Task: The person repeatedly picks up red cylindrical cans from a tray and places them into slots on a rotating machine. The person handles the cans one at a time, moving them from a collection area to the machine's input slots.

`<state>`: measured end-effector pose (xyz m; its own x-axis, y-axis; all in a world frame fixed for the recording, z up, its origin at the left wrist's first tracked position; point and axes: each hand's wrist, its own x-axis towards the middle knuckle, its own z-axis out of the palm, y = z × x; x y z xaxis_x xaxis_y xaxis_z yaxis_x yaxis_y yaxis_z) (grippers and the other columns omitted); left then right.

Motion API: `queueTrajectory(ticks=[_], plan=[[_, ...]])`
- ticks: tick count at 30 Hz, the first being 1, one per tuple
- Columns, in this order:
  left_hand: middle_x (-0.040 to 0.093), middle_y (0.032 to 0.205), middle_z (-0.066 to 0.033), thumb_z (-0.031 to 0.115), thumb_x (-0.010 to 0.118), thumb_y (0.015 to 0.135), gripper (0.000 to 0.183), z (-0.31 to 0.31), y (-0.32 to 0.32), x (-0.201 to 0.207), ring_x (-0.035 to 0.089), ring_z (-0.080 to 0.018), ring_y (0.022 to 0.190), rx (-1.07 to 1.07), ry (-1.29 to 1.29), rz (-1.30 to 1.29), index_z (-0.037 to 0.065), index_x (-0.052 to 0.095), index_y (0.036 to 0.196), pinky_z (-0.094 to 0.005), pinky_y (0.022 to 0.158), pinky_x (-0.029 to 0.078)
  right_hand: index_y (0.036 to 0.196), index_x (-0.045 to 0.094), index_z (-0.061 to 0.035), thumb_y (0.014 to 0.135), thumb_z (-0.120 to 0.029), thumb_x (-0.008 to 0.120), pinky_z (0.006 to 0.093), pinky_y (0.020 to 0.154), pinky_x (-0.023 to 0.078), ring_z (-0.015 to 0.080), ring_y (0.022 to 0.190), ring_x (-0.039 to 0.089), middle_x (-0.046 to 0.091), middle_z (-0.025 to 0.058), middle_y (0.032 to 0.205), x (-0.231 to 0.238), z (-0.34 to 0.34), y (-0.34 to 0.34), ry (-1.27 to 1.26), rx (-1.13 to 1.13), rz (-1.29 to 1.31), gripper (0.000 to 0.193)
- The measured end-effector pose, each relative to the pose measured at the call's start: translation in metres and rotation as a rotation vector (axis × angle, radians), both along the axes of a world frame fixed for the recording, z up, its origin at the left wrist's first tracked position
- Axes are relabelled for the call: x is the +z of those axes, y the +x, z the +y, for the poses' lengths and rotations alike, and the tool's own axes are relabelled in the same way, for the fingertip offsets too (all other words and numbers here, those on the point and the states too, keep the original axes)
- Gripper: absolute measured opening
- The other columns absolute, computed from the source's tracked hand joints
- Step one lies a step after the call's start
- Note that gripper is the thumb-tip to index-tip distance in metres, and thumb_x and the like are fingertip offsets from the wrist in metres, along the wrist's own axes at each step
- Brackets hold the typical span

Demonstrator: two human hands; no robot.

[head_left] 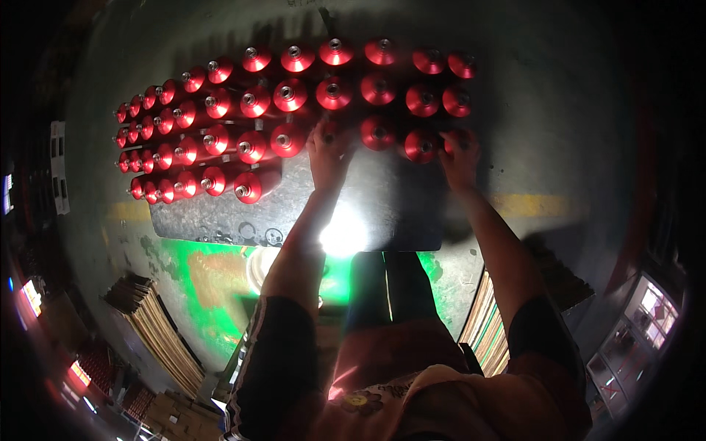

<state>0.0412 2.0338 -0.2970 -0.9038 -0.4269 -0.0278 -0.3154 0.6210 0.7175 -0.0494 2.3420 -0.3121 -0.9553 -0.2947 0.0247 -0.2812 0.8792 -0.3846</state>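
Note:
Red metal bottles [290, 95] with tapered shoulders and narrow shiny necks stand upright in several rows on a grey tabletop [397, 206]. My left hand [328, 160] is closed around the top of one in the near row, which the fingers largely hide. To the right, my right hand [461, 163] grips the bottle at that row's right end, its fingers about the shoulder. Between my hands stand two more red bottles [420, 146], untouched.
Bright light glares off the table's near edge. Stacks of flat cardboard sheets [158, 331] stand on the floor at lower left and more sheets [487, 323] at lower right. Green patches [209, 294] mark the floor before me. A windowed frame [636, 331] stands far right.

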Motion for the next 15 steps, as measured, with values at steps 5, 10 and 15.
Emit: queueTrajectory(ticks=[5,10,15], plan=[[0.041,0.145,-0.0080,0.025,0.079,0.075,0.034,-0.004,0.006,0.014,0.042,-0.0357,0.127,0.042,0.010,-0.131,0.023,0.073,0.108,-0.0448,0.100,0.044,0.123,0.064,-0.0283,0.077,-0.022,0.077,0.0480,0.106,0.040,0.0393,0.130,0.041,0.039,0.0165,0.146,0.014,0.012,-0.004,-0.076,0.012,-0.003,0.047],[0.061,0.119,-0.0127,0.023,0.069,0.079,0.037,-0.015,0.086,0.087,0.056,-0.0348,0.108,-0.168,0.071,0.076,0.011,0.068,0.114,-0.0441,0.097,0.043,0.118,0.068,-0.0167,0.076,-0.011,0.077,0.0400,0.101,0.046,0.0306,0.118,0.055,0.058,0.0126,0.125,0.056,0.055,0.015,-0.361,0.056,-0.133,0.043],[0.056,0.138,-0.0140,-0.012,0.068,0.075,0.059,-0.014,0.257,0.215,0.050,-0.0244,0.130,0.273,0.775,0.006,-0.002,0.059,0.132,-0.0366,0.111,0.037,0.124,0.064,-0.0095,0.082,-0.005,0.072,0.0304,0.093,0.047,0.0162,0.107,0.057,0.060,0.0054,0.115,0.157,0.069,0.083,-0.663,-0.051,-0.684,0.043]])
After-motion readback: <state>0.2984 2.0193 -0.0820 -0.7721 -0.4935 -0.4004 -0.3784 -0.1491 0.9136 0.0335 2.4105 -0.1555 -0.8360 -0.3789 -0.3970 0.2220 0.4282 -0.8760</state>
